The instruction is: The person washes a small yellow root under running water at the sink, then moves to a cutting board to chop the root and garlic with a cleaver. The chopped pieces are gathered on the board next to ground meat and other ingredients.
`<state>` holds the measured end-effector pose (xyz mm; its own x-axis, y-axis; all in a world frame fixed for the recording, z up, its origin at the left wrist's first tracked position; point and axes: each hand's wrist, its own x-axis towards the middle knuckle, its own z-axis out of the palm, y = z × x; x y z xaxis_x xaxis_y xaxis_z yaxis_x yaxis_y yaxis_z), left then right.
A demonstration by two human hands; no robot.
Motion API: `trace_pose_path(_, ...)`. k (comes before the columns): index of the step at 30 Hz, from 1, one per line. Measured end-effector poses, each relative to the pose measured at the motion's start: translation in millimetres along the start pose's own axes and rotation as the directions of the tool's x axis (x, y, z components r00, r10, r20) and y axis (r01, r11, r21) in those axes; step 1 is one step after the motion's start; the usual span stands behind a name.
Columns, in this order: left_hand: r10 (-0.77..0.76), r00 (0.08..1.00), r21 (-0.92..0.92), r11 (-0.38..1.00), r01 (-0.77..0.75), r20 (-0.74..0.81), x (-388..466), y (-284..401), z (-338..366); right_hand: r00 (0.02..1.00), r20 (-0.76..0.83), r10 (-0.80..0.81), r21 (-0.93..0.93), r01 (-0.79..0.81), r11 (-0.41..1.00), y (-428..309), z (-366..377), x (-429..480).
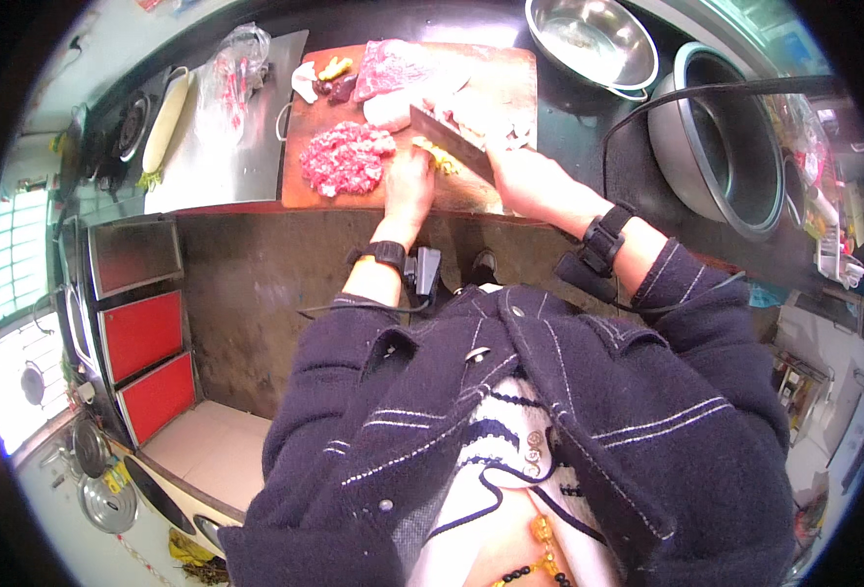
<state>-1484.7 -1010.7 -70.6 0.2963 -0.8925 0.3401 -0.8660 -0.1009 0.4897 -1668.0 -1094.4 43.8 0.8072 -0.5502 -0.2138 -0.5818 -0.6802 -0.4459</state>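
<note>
My right hand (514,174) grips a cleaver (450,141), its blade slanting to the upper left over a wooden cutting board (476,192). My left hand (408,178) is low on the board with its fingers curled beside small chopped yellow pieces (441,158), perhaps ginger; whether it pinches any is not clear. A mound of minced meat (345,159) lies just left of that hand. Behind the blade are a slab of raw red meat (394,67) and a pale, overexposed piece (386,111). Yellow ginger-like pieces (335,68) and dark red meat (340,88) are at the back left.
Left of the board, a metal sheet (204,161) bears a long white radish (166,121) and a clear plastic bag (237,77). A steel basin (592,44) and a large grey basin (718,139) stand at the right. A black cable (718,89) crosses before the grey basin.
</note>
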Motion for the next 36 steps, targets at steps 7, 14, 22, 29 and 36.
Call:
trace_pose_path(7,0.015,0.998,-0.060,0.998,-0.019,-0.068,11.6,3.2,-9.9,0.996,-0.034,0.084,-0.015,-0.084,0.996,1.2,-3.7,-1.4)
trace_pose_path(14,0.098,0.994,-0.032,0.995,-0.097,0.050,36.7,29.5,11.2,0.968,-0.207,0.142,0.097,-0.124,0.987,20.7,-28.9,-5.5)
trace_pose_path(22,0.158,0.976,-0.036,0.987,-0.154,0.152,42.1,31.6,18.1,0.952,-0.211,0.223,0.254,-0.167,0.953,25.8,-17.3,-26.0)
trace_pose_path(29,-0.036,0.983,-0.113,0.994,0.015,-0.179,5.0,-4.6,-21.6,0.991,-0.102,0.083,0.203,-0.061,0.977,18.1,-3.6,-24.6)
trace_pose_path(36,-0.004,1.000,-0.010,1.000,0.004,-0.023,-21.1,-1.0,-15.9,1.000,-0.029,-0.002,0.013,0.002,1.000,4.9,12.7,-10.1)
